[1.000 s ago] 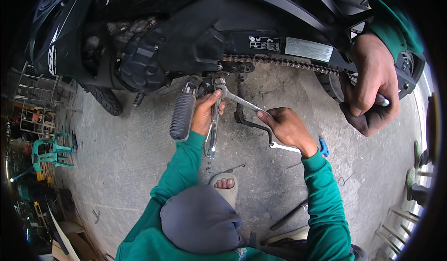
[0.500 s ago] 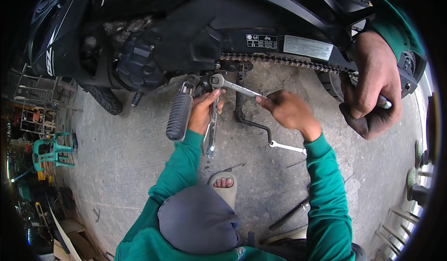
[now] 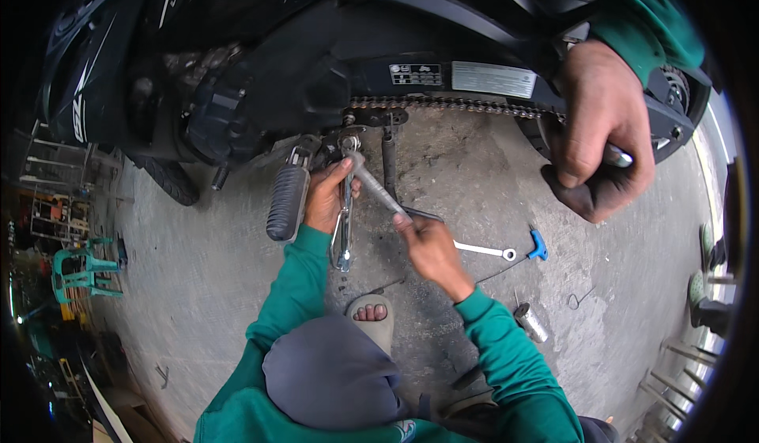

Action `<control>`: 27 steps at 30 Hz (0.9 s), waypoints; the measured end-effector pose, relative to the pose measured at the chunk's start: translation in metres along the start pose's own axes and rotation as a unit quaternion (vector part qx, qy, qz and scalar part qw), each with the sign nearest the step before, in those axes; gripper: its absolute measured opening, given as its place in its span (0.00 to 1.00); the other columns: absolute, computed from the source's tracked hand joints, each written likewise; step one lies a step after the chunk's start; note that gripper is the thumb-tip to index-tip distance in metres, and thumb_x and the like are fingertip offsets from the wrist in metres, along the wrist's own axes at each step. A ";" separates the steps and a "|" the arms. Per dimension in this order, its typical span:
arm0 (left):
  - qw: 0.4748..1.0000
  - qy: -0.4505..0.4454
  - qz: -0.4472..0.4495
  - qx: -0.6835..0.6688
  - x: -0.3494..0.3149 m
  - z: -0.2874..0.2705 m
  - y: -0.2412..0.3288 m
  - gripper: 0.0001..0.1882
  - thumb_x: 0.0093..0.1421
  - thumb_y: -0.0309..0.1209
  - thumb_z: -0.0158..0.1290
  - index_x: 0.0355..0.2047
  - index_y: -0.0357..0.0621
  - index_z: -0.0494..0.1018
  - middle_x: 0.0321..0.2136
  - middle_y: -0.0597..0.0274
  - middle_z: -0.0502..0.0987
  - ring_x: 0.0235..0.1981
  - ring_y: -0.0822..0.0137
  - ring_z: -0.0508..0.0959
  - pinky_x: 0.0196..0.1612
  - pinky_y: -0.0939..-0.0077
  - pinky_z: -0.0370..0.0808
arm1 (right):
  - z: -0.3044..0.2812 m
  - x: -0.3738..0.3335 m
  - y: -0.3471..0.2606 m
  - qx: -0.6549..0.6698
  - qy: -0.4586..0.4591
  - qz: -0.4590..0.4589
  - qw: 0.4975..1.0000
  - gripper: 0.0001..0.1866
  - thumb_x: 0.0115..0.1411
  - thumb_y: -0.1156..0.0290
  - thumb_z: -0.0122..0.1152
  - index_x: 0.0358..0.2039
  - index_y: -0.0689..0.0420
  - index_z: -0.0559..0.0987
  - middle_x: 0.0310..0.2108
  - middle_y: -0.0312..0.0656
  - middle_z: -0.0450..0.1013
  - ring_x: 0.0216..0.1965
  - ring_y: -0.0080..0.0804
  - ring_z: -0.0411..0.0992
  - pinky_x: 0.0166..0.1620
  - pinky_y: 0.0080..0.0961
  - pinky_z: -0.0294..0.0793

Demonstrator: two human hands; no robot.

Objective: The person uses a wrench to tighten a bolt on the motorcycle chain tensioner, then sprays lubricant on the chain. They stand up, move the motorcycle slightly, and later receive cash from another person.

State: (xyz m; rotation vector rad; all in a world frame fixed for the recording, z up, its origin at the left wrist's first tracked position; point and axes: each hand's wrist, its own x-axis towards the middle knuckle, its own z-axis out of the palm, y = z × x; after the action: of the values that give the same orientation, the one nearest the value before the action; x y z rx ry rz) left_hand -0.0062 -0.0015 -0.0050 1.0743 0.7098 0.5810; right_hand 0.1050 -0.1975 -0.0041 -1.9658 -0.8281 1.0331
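Note:
My right hand (image 3: 435,251) is closed round the lower end of a silver wrench (image 3: 378,187). The wrench slants up left, its head at a fastener below the black motorcycle (image 3: 277,63). Around the upper part of a metal side stand (image 3: 345,237) my left hand (image 3: 322,199) is closed, its thumb against the wrench head. A ribbed rubber footrest (image 3: 287,203) hangs just left of that hand. At the upper right, another person's hand (image 3: 605,126) in a green sleeve grips a tool with a silver end; the rest of the tool is hidden.
A chain (image 3: 451,104) runs along the motorcycle's lower edge. On the concrete floor (image 3: 237,301) lie a second wrench (image 3: 484,249), a blue-handled tool (image 3: 538,245) and a metal cylinder (image 3: 531,323). A green plastic chair (image 3: 87,269) stands at the left.
My right hand has swung the wrench handle down and toward me, so it slants more steeply. My left hand stays at the wrench head. The view has shifted slightly right.

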 end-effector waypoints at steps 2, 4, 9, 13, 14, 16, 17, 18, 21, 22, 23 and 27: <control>1.000 0.005 -0.018 -0.012 0.000 0.000 0.000 0.17 0.67 0.38 0.57 0.47 0.37 0.76 0.31 0.64 0.77 0.28 0.72 0.75 0.29 0.76 0.71 | -0.023 0.004 -0.003 -0.039 -0.006 -0.017 0.999 0.33 0.70 0.42 0.49 0.28 0.63 0.79 0.16 0.52 0.66 0.21 0.48 0.66 0.32 0.44 0.68; 1.000 0.002 -0.008 -0.023 0.000 0.001 0.001 0.16 0.67 0.38 0.57 0.45 0.38 0.77 0.30 0.65 0.76 0.28 0.70 0.75 0.29 0.76 0.71 | -0.039 0.009 -0.010 -0.060 0.014 -0.051 0.997 0.34 0.70 0.41 0.49 0.28 0.63 0.80 0.16 0.53 0.67 0.21 0.50 0.66 0.32 0.45 0.68; 0.999 0.009 -0.011 -0.032 -0.003 0.007 0.005 0.13 0.66 0.38 0.58 0.42 0.39 0.76 0.27 0.67 0.72 0.28 0.69 0.75 0.28 0.76 0.70 | -0.072 0.021 -0.030 -0.134 -0.006 -0.051 0.990 0.31 0.69 0.44 0.51 0.29 0.61 0.83 0.26 0.60 0.75 0.35 0.64 0.75 0.41 0.50 0.72; 0.999 -0.008 -0.013 -0.034 -0.005 0.009 0.006 0.19 0.66 0.39 0.58 0.46 0.34 0.77 0.35 0.67 0.77 0.29 0.75 0.74 0.31 0.81 0.69 | -0.094 0.033 -0.040 -0.171 -0.031 -0.071 0.982 0.31 0.69 0.44 0.52 0.29 0.62 0.83 0.27 0.60 0.76 0.37 0.64 0.75 0.41 0.50 0.72; 0.999 -0.012 -0.017 -0.037 -0.005 0.009 0.007 0.19 0.66 0.39 0.58 0.46 0.34 0.77 0.35 0.67 0.78 0.29 0.76 0.74 0.31 0.81 0.69 | -0.097 0.038 -0.043 -0.179 -0.030 -0.065 0.981 0.31 0.69 0.44 0.51 0.30 0.63 0.83 0.28 0.60 0.76 0.37 0.64 0.75 0.42 0.49 0.73; 0.999 0.000 -0.020 -0.029 -0.005 0.008 0.006 0.19 0.66 0.38 0.58 0.49 0.33 0.76 0.39 0.61 0.79 0.29 0.73 0.75 0.30 0.79 0.70 | -0.105 0.045 -0.047 -0.198 -0.023 -0.127 0.972 0.33 0.69 0.42 0.51 0.31 0.64 0.83 0.25 0.61 0.73 0.32 0.60 0.73 0.40 0.48 0.70; 0.999 0.003 -0.019 -0.026 -0.004 0.007 0.006 0.20 0.67 0.37 0.57 0.50 0.33 0.75 0.41 0.57 0.79 0.29 0.71 0.75 0.29 0.78 0.70 | -0.110 0.050 -0.049 -0.213 -0.017 -0.148 0.966 0.33 0.69 0.42 0.51 0.31 0.64 0.83 0.23 0.61 0.72 0.30 0.58 0.72 0.40 0.47 0.69; 1.000 0.001 -0.019 -0.024 -0.004 0.007 0.006 0.20 0.67 0.37 0.57 0.50 0.32 0.75 0.41 0.57 0.79 0.29 0.71 0.75 0.29 0.78 0.70 | -0.115 0.055 -0.052 -0.226 -0.027 -0.147 0.962 0.33 0.69 0.42 0.51 0.32 0.64 0.83 0.24 0.61 0.72 0.30 0.58 0.72 0.40 0.47 0.69; 1.000 0.001 -0.018 -0.021 -0.003 0.005 0.005 0.20 0.67 0.38 0.57 0.49 0.31 0.75 0.42 0.56 0.80 0.29 0.71 0.75 0.29 0.78 0.70 | -0.127 0.067 -0.058 -0.251 -0.047 -0.130 0.958 0.32 0.69 0.42 0.52 0.32 0.64 0.83 0.24 0.60 0.71 0.29 0.57 0.72 0.39 0.45 0.69; 1.000 0.004 -0.014 -0.022 -0.003 0.005 0.005 0.20 0.67 0.38 0.57 0.49 0.31 0.75 0.42 0.56 0.80 0.29 0.71 0.75 0.29 0.78 0.70 | -0.130 0.070 -0.059 -0.242 -0.050 -0.132 0.960 0.32 0.68 0.42 0.52 0.32 0.64 0.83 0.24 0.60 0.71 0.29 0.57 0.72 0.39 0.45 0.69; 1.000 -0.003 -0.008 -0.025 -0.003 0.005 0.004 0.20 0.67 0.38 0.57 0.49 0.30 0.75 0.42 0.56 0.80 0.29 0.71 0.75 0.29 0.78 0.70 | -0.130 0.072 -0.060 -0.234 -0.052 -0.131 0.962 0.32 0.68 0.43 0.53 0.32 0.64 0.83 0.24 0.60 0.71 0.29 0.57 0.71 0.39 0.45 0.69; 1.000 0.005 -0.019 -0.021 -0.004 0.006 0.006 0.20 0.67 0.38 0.57 0.48 0.32 0.75 0.41 0.56 0.80 0.29 0.72 0.75 0.28 0.78 0.70 | -0.123 0.069 -0.057 -0.214 -0.022 -0.146 0.966 0.31 0.67 0.43 0.54 0.33 0.64 0.83 0.25 0.59 0.73 0.31 0.57 0.72 0.40 0.45 0.70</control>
State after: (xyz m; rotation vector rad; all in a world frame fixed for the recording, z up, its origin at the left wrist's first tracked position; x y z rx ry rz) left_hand -0.0046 -0.0059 0.0031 1.0182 0.7227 0.5671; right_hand 0.2319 -0.1526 0.0656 -2.0857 -1.4145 0.7704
